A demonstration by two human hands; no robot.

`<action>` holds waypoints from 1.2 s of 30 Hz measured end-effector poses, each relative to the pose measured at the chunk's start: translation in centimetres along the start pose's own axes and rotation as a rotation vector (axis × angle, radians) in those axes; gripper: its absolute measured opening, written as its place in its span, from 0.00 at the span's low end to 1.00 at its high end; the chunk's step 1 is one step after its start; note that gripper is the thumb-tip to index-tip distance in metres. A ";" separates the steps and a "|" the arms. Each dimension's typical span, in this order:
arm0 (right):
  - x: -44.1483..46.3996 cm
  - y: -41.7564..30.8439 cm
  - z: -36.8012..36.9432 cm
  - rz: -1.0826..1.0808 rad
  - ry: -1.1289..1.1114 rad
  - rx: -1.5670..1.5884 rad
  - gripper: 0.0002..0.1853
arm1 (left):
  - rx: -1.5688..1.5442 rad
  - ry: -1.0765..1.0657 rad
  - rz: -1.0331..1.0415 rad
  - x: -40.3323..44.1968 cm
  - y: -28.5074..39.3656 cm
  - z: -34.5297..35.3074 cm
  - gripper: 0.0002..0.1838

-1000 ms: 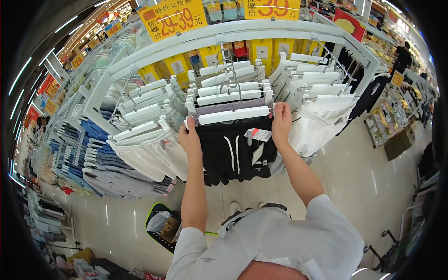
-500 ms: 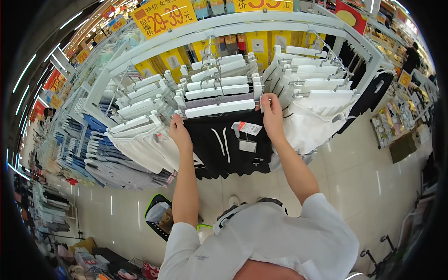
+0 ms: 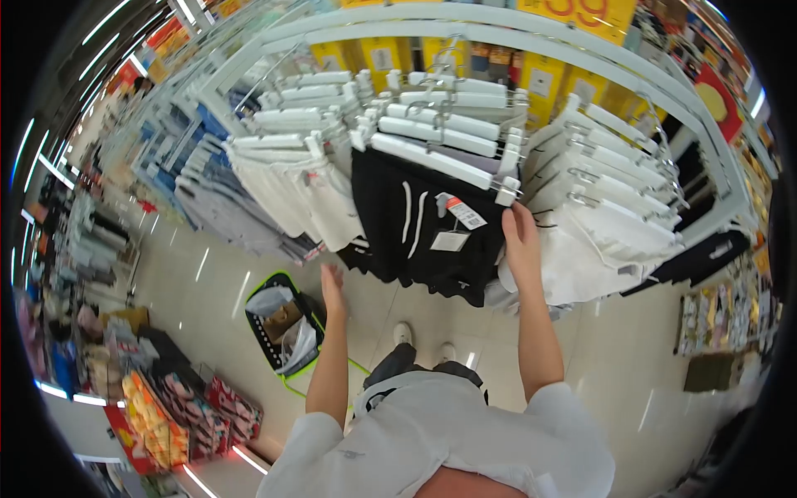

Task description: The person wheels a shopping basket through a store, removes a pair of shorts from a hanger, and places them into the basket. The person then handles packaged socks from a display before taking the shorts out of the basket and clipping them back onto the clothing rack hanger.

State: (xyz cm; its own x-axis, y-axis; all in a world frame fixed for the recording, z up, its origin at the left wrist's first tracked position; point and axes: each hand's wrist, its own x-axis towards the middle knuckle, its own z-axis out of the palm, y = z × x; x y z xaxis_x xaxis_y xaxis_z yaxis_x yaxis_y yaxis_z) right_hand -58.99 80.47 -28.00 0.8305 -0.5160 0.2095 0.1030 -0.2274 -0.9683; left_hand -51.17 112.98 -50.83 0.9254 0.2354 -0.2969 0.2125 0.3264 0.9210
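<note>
Black shorts (image 3: 423, 216) with white drawstrings and two paper tags hang in front of me from a white clip hanger (image 3: 432, 162). My right hand (image 3: 521, 245) is at their upper right edge, thumb in front; it seems to pinch the fabric just below the hanger's end clip. Lower down, on the left, my left hand (image 3: 332, 290) is off the shorts and slightly blurred, its fingers stretched upward with nothing seen in them. White shorts hang to the left (image 3: 286, 187) and more white shorts to the right (image 3: 573, 249) of the black pair.
A pale metal rack (image 3: 398, 25) carries several rows of hangers, with a yellow price sign (image 3: 581, 17) above. On the floor, left of my feet, stands a black basket (image 3: 259, 328) with a green rim, holding bags. Blue and grey clothes (image 3: 216, 187) hang further left.
My left hand has let go of the shorts' left side and dropped down. The right hand has moved from the hanger's end to the shorts' edge. The hanger now slants; the view has shifted.
</note>
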 end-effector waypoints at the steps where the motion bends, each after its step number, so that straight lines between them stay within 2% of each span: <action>1: -0.9 0.8 -0.6 -0.040 0.044 -0.187 0.23 | 0.113 0.053 -0.102 -0.6 -3.3 -4.4 0.32; 2: -2.4 0.0 -0.9 -0.111 0.084 -0.293 0.24 | 0.223 0.103 -0.206 -1.6 -6.7 -8.8 0.30; 3: -3.4 0.1 -1.5 -0.119 0.072 -0.288 0.24 | 0.469 0.254 -0.302 -3.9 -9.4 -12.3 0.25; 4: -4.5 0.9 -1.9 -0.110 0.041 -0.288 0.24 | 0.430 0.325 -0.477 -7.8 -10.1 -15.1 0.22; 5: -5.5 1.8 -2.2 -0.012 0.025 -0.172 0.23 | 0.242 0.422 -0.577 -10.2 -14.2 -20.1 0.20; 6: -6.5 2.8 -2.4 0.085 0.008 -0.059 0.22 | 0.399 0.514 -0.748 -12.1 -19.9 -26.4 0.24; 7: -7.6 4.6 -2.4 0.146 -0.018 -0.107 0.20 | 0.510 0.566 -0.903 -15.8 -20.3 -28.8 0.25; 8: -9.0 6.8 -2.4 0.206 -0.046 -0.158 0.19 | 1.150 -0.023 -0.912 -17.8 -25.7 -36.9 0.26; 9: -10.7 8.9 -2.8 0.269 -0.174 -0.315 0.19 | 1.123 -0.005 -0.934 -19.6 -26.5 -37.7 0.26; 10: -12.2 11.0 -3.0 0.324 -0.305 -0.474 0.18 | 1.310 -0.167 -0.932 -21.8 -27.1 -38.6 0.25; 12: -15.5 14.3 -2.5 0.653 -0.554 -0.290 0.17 | 1.664 -0.520 -0.909 -27.0 -27.7 -40.9 0.22; 13: -17.1 14.9 -1.9 0.660 -0.589 -0.297 0.17 | 1.835 -0.713 -0.879 -29.1 -27.7 -42.4 0.21; 15: -20.3 16.1 -0.5 0.961 -0.579 -0.118 0.16 | 1.745 -0.590 -0.832 -29.4 -28.4 -43.7 0.20; 17: -23.7 19.1 0.2 1.039 -0.556 -0.175 0.16 | 1.015 0.291 -1.160 -27.9 -30.4 -44.8 0.24; 18: -25.6 20.9 0.1 1.114 -0.511 -0.225 0.17 | 1.008 0.294 -1.177 -29.6 -27.2 -43.1 0.24; 19: -27.5 22.7 -0.1 1.122 -0.517 -0.232 0.17 | 0.863 0.610 -1.062 -26.2 -16.9 -37.1 0.27; 21: -31.0 25.8 -0.1 1.219 -0.487 -0.399 0.16 | 0.976 0.472 -0.919 -24.9 -22.3 -42.4 0.27; 24: -36.6 27.7 -0.3 1.227 -0.351 -0.429 0.14 | 1.002 0.281 -0.781 -24.1 -20.3 -44.7 0.23; 28: -45.0 27.4 -1.4 1.276 -0.315 -0.644 0.13 | 1.036 0.055 -0.890 -23.4 -20.8 -49.7 0.23; 30: -49.1 26.6 -1.9 1.332 -0.443 -0.771 0.13 | 1.254 0.039 -1.031 -23.0 -21.0 -52.4 0.24; 31: -50.6 25.7 -2.5 1.321 -0.556 -0.799 0.12 | 1.262 0.013 -1.042 -23.0 -21.2 -53.6 0.24; 34: -54.4 22.2 -2.5 1.337 -0.445 -0.857 0.11 | 1.251 -0.113 -1.030 -20.1 -22.8 -55.4 0.25; 36: -56.8 22.2 -3.8 1.356 -0.369 -0.852 0.12 | 1.253 -0.149 -1.004 -17.6 -24.5 -55.1 0.25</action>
State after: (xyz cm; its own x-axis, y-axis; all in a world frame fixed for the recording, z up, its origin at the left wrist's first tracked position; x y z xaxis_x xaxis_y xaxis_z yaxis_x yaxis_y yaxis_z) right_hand -105.94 101.60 -60.86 0.1488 -0.5206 -0.8407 -0.9734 -0.2270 -0.0317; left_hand -89.94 151.27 -82.01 0.2661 0.2877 -0.9200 0.7620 -0.6474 0.0180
